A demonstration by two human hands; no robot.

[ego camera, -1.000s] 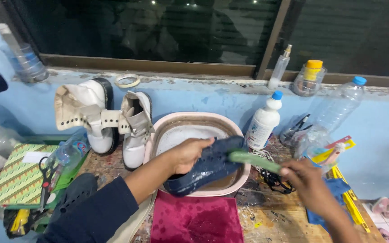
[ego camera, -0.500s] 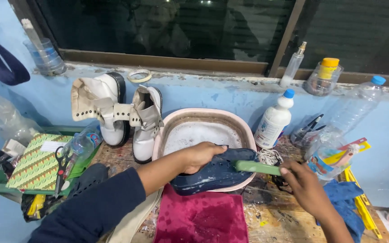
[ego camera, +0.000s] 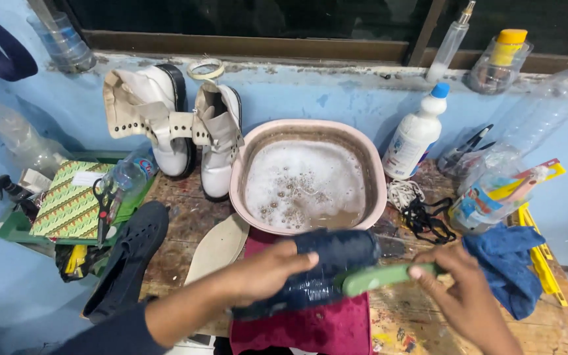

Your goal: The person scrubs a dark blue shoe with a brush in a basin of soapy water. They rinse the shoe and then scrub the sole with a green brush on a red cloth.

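Head view: looks down on a worn wooden workbench [ego camera: 185,227] set against a pale blue wall.
Left hand: the left hand [ego camera: 267,271] is closed over the top of a dark navy wet shoe [ego camera: 327,266], fingers curled round its upper.
Right hand: the right hand [ego camera: 458,292] pinches the light green plastic handle of a brush [ego camera: 379,277] between thumb and fingers; the handle lies against the shoe's side.
Shoe's place: held just above a maroon cloth [ego camera: 310,325] at the bench's near edge, in front of a pink oval plastic basin [ego camera: 244,164] full of foamy, brownish water.
Packages and labels: a white plastic bottle with a blue cap [ego camera: 419,135] and a pale label stands right of the basin; a clear bag with blue, red and yellow packets [ego camera: 494,197] lies further right; a green-and-yellow patterned flat box [ego camera: 67,200] sits far left; a clear jar with a yellow lid [ego camera: 497,62] and a slim spray bottle [ego camera: 448,46] stand on the window ledge.
Hard to make out: the brush's bristles are hidden behind the shoe; the maroon cloth is cut off by the bottom edge; print on the labels is too small to tell.
Around: a pair of white lace-less boots [ego camera: 172,128] stands left of the basin, a beige insole [ego camera: 218,246] and a black perforated clog [ego camera: 129,253] lie below them, red-handled scissors [ego camera: 103,207] rest on the box, black and white laces [ego camera: 419,210] are bunched right of the basin, and a blue rag [ego camera: 507,266] lies just beside the right hand.
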